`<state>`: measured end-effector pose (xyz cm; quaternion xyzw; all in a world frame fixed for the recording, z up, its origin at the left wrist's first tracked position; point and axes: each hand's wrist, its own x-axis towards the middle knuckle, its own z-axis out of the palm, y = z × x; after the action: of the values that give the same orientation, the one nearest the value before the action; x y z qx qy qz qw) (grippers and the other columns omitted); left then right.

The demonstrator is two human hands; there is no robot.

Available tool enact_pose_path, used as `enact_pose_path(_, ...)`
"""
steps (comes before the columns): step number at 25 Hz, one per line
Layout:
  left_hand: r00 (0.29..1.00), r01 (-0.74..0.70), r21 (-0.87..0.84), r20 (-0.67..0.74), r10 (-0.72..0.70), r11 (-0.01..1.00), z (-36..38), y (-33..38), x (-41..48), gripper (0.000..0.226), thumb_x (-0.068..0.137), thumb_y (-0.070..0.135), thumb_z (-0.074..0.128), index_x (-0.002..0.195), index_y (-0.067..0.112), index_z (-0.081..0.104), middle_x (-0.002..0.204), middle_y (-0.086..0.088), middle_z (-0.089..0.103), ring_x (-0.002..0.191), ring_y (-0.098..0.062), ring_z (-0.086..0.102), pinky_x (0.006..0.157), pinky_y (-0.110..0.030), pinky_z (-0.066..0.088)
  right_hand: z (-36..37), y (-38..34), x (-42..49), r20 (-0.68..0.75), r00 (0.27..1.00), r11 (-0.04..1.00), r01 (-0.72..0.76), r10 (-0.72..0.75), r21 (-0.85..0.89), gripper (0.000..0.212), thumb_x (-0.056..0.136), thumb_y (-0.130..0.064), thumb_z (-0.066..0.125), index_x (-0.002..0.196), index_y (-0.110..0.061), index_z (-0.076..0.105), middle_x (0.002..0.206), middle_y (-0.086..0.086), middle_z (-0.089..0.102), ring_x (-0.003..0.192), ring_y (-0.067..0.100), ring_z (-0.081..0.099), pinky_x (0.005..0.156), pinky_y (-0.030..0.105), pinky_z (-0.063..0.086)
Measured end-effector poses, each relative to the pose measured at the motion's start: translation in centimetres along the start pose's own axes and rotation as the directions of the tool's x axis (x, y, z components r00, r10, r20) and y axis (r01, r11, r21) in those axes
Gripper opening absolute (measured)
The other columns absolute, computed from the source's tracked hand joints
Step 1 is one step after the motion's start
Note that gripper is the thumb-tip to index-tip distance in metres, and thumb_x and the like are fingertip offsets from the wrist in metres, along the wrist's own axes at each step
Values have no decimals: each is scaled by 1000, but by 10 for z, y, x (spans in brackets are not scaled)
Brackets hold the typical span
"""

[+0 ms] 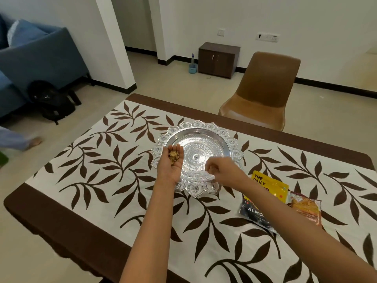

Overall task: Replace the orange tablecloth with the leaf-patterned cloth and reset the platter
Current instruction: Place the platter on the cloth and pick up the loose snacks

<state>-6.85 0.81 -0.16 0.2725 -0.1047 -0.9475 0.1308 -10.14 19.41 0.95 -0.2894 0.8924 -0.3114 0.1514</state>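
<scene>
The white cloth with brown leaves (pixel 114 180) covers the table. An ornate silver platter (pixel 201 139) with a petal rim rests on it near the middle. My left hand (pixel 172 162) is palm up over the platter's left rim and cups several small gold pieces (pixel 174 155). Over the platter's front right part, my right hand (pixel 221 170) has its fingers curled in, blurred; whether it holds anything I cannot tell. The orange tablecloth is not in view.
A yellow and black almond packet (pixel 265 188) and an orange snack packet (pixel 306 209) lie right of the platter. A brown chair (pixel 263 90) stands behind the table. A blue sofa (pixel 38 56), a black bag (pixel 51 101) and another person's foot (pixel 35 141) are at left.
</scene>
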Motion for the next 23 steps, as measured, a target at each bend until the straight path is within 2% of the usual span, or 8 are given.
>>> enact_pose_path(1, 1000, 11, -13, -3, -11, 1000, 1, -4, -2, 31, 100, 22, 50, 79, 2, 61, 70, -11, 66, 63, -19, 68, 63, -32, 60, -6, 3, -3, -92, 988, 955, -90, 120, 282, 20, 87, 8, 56, 85, -10, 65, 80, 1, 62, 70, 9, 58, 66, 21, 47)
enact_pose_path(2, 1000, 29, -31, -2, -29, 999, 3, -11, -5, 29, 100, 21, 50, 79, 2, 60, 70, -12, 66, 64, -19, 68, 63, -32, 60, -11, 5, -6, -88, 968, 797, -140, 235, 588, 18, 89, 7, 56, 84, -8, 64, 79, 4, 61, 71, 12, 57, 68, 23, 48)
enact_pose_path(3, 998, 56, -41, 1, -56, 998, 3, -21, -10, 29, 100, 20, 50, 80, 2, 60, 70, -13, 66, 65, -20, 68, 64, -32, 61, -15, 6, -11, -16, 950, 547, -165, 311, 821, 16, 90, 7, 55, 84, -6, 63, 79, 7, 59, 72, 15, 55, 68, 25, 48)
enact_pose_path(5, 992, 122, -37, 27, -121, 992, 5, -49, -22, 28, 100, 19, 49, 81, 1, 59, 73, -13, 64, 70, -20, 65, 68, -33, 61, -16, 7, -23, 108, 925, 148, -172, 363, 974, 14, 93, 7, 51, 89, -3, 60, 82, 9, 57, 74, 16, 55, 69, 24, 51)
enact_pose_path(6, 987, 158, -16, 39, -157, 987, 5, -64, -31, 28, 100, 19, 49, 81, 1, 59, 74, -13, 63, 72, -20, 64, 70, -33, 61, -14, 9, -32, 120, 921, 84, -162, 370, 983, 13, 93, 6, 50, 92, -3, 59, 83, 8, 58, 75, 16, 56, 70, 23, 52)
enact_pose_path(15, 917, 345, 456, 20, -397, 820, -21, -242, -153, 27, 102, 19, 45, 85, 4, 59, 66, -7, 68, 59, -12, 67, 59, -24, 58, -24, 76, -239, -88, 826, 38, 80, 557, 996, 17, 94, 7, 47, 91, -3, 61, 81, 6, 69, 69, 10, 64, 68, 22, 54)
enact_pose_path(20, 771, 497, 635, -10, -636, 592, -87, -390, -275, 29, 103, 23, 42, 84, 6, 57, 69, -6, 65, 64, -13, 65, 65, -24, 56, -8, 124, -439, -219, 546, 160, 153, 809, 975, 19, 93, 8, 50, 85, -5, 61, 68, 5, 61, 63, 14, 54, 64, 28, 49)
enact_pose_path(23, 631, 579, 724, -107, -768, 374, -154, -471, -369, 31, 104, 22, 38, 81, 8, 54, 71, -7, 63, 63, -13, 63, 65, -25, 55, 27, 144, -574, -224, 304, 162, 215, 926, 963, 21, 92, 10, 50, 81, -5, 60, 68, 6, 61, 64, 14, 54, 66, 27, 46)
